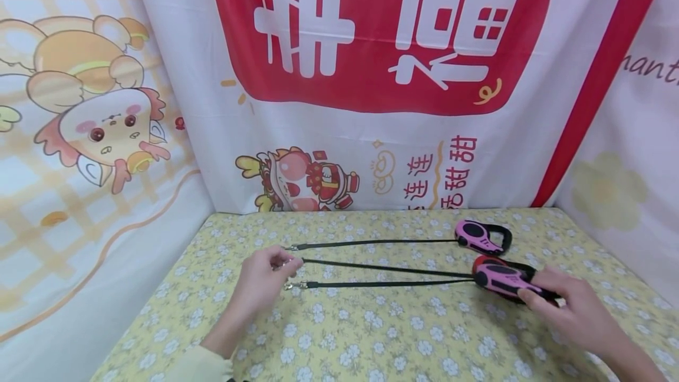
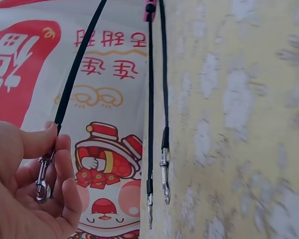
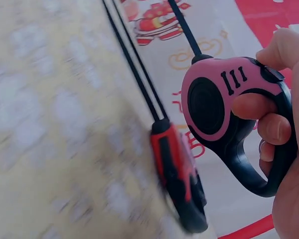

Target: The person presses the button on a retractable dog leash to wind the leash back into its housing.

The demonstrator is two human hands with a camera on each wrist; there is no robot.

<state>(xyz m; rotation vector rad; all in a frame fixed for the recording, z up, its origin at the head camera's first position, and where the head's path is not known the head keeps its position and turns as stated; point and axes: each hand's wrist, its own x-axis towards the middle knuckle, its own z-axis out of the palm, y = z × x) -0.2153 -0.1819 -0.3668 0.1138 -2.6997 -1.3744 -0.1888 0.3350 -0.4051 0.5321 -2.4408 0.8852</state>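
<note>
My right hand (image 1: 575,311) grips the looped handle of a pink and black retractable leash (image 3: 224,82), its fingers curled through the loop. Its black strap (image 2: 79,64) runs taut to my left hand (image 1: 265,279). There the thumb and fingers pinch the strap end just above a silver snap hook (image 2: 43,179). Partly behind the held leash in the head view is a red and black retractable leash (image 1: 481,260). Farther back lies a second pink leash (image 1: 480,236). Their two straps stretch leftward, ending in silver hooks (image 2: 164,181) on the table.
The table (image 1: 366,335) wears a yellow floral cloth. White printed curtains stand behind it (image 1: 371,128) and at the left (image 1: 175,229), close to the table edges. Another pale curtain (image 1: 610,152) hangs at the right.
</note>
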